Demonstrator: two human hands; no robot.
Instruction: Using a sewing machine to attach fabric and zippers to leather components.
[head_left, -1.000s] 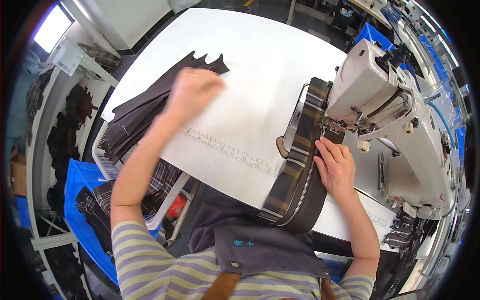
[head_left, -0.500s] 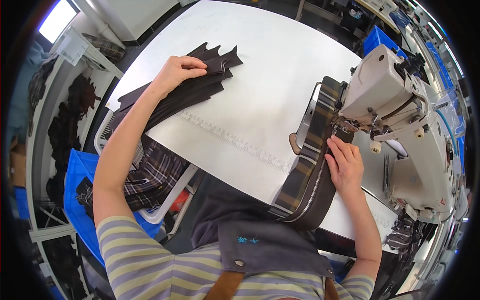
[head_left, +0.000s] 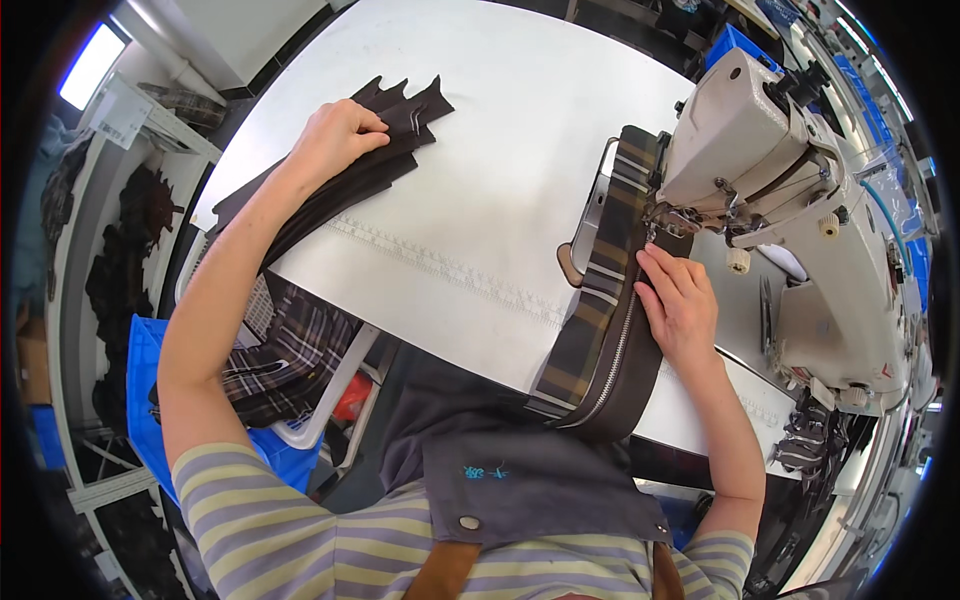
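At the upper left of the table, my left hand pinches the top of a fanned stack of dark brown fabric pieces with jagged ends. My right hand lies with its fingers stretched out on a dark fabric panel, beside the silver zipper that runs along it. A plaid fabric strip is alongside the zipper on its left. The far end of this work reaches under the needle area of the white sewing machine, just beyond my right fingertips.
A blue bin and a white basket with plaid fabric stand below the table's left edge. Metal tweezers lie near the machine's base. Small striped fabric pieces sit at the right. A shelf stands far left.
The whole view has shifted slightly. My left hand's fingers have curled closer together on the dark stack. My right hand remains on the zipped panel near the needle.
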